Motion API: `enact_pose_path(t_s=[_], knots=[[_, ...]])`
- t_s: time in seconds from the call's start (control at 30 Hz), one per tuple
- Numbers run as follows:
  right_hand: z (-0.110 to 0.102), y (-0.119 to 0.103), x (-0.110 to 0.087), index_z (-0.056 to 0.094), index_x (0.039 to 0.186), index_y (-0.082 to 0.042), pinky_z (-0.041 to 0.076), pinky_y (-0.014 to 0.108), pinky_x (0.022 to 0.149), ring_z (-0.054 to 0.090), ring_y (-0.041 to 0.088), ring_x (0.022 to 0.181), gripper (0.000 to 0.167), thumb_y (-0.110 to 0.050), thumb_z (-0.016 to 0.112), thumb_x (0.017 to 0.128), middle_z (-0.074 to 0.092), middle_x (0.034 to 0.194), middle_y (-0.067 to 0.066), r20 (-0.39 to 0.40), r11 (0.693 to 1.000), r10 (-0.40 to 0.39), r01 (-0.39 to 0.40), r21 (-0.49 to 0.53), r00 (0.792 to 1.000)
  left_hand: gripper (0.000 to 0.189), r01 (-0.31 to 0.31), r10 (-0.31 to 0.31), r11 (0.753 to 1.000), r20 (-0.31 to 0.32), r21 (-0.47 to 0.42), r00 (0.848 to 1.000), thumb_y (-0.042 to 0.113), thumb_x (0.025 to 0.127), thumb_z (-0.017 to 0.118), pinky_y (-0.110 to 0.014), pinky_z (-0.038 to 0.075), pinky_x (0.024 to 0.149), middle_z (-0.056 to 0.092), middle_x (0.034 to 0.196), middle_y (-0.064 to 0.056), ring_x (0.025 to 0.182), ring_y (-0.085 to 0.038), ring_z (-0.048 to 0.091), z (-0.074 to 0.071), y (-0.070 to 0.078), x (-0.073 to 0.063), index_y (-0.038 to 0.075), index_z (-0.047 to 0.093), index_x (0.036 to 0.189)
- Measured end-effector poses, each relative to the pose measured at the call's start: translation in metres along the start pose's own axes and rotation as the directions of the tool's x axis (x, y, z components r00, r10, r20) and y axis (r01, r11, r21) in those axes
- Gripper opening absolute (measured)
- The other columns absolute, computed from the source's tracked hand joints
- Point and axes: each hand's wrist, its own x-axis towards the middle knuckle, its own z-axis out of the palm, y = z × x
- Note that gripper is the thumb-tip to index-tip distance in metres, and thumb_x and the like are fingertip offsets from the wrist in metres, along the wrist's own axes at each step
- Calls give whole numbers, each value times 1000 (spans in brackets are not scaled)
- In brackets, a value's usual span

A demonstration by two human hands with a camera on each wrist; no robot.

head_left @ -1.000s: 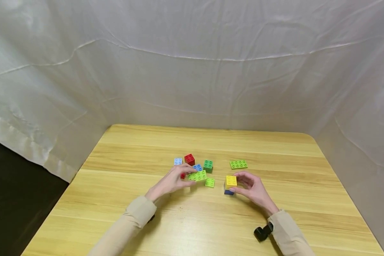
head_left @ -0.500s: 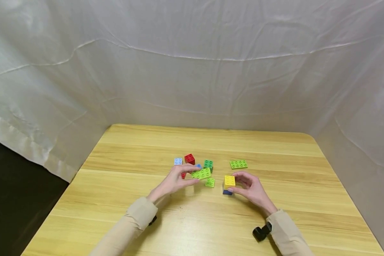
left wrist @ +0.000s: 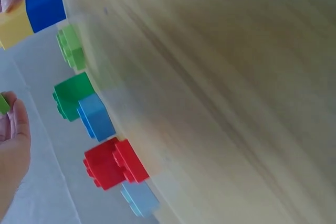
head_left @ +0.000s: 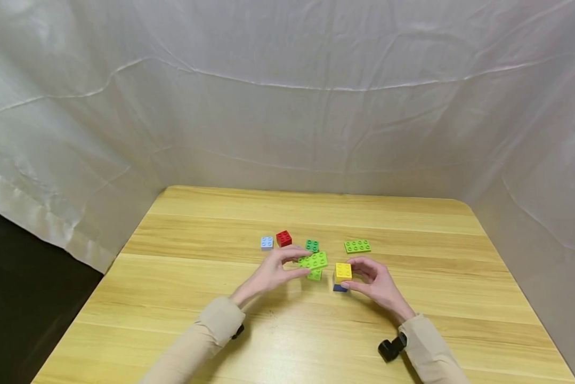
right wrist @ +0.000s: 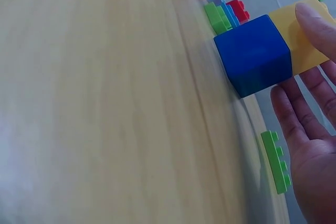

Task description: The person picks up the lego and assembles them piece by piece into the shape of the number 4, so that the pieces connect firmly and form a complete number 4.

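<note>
My left hand point(head_left: 274, 269) pinches a flat lime-green building brick point(head_left: 314, 260) with two rows of studs, holding it above the table. It hangs over a small lime brick point(head_left: 315, 275), just left of the stack in my other hand. Thumb and fingers of my right hand point(head_left: 378, 282) grip a yellow brick point(head_left: 343, 271), which sits on a dark blue brick point(right wrist: 254, 51). The two form an upright stack. Whether its base touches the table I cannot tell. In the left wrist view, only part of the left hand and the lime brick's edge show.
Beyond my left hand are a dark green brick point(head_left: 312, 245), a mid-blue brick point(left wrist: 96, 116), a red brick point(head_left: 284, 238), a smaller red brick point(left wrist: 130, 161) and a light blue brick point(head_left: 266, 242). Another flat lime brick point(head_left: 357, 246) lies behind my right hand. Pale curtains point(head_left: 316, 133) surround the wooden table point(head_left: 306, 341).
My left hand has carried the flat lime brick rightward, nearer the yellow and blue stack. My right hand shifted the stack slightly left, then stayed almost still.
</note>
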Motion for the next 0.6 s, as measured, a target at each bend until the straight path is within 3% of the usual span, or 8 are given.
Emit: enact_pose_path(t_s=[0.13, 0.3, 0.47, 0.6], knots=[[-1, 2, 0, 60, 120, 8, 54, 14, 95, 66, 0, 103, 43, 4, 79, 81, 67, 113, -11, 7, 1000, -12, 12, 6, 1000, 41, -7, 7, 1000, 7, -8, 1000, 13, 92, 72, -50, 52, 106, 64, 133, -16, 117, -31, 62, 4, 2, 4, 3, 64, 132], [-3, 4, 0, 60, 121, 8, 55, 16, 96, 67, 2, 104, 44, 5, 78, 82, 67, 114, -9, 16, 1000, -25, 24, 15, 1000, 39, -28, 27, 999, 12, 17, 1000, 14, 94, 72, -43, 56, 102, 64, 133, -16, 114, -28, 63, 9, 5, 9, 3, 65, 131], [-4, 3, -1, 60, 120, 8, 56, 20, 96, 67, 3, 104, 42, 5, 78, 82, 67, 115, -10, 18, 999, -38, 38, 15, 999, 39, -31, 30, 999, 30, 25, 999, 16, 94, 71, -35, 54, 105, 64, 133, -15, 120, -28, 62, 15, 8, 14, 3, 65, 131], [-5, 3, -2, 60, 120, 9, 57, 20, 95, 67, 3, 104, 41, 6, 77, 82, 66, 115, -14, 20, 999, -42, 42, 19, 999, 39, -17, 17, 1000, 38, 2, 999, 17, 95, 71, -37, 54, 106, 65, 129, -15, 117, -28, 64, 19, 10, 16, 3, 65, 130]])
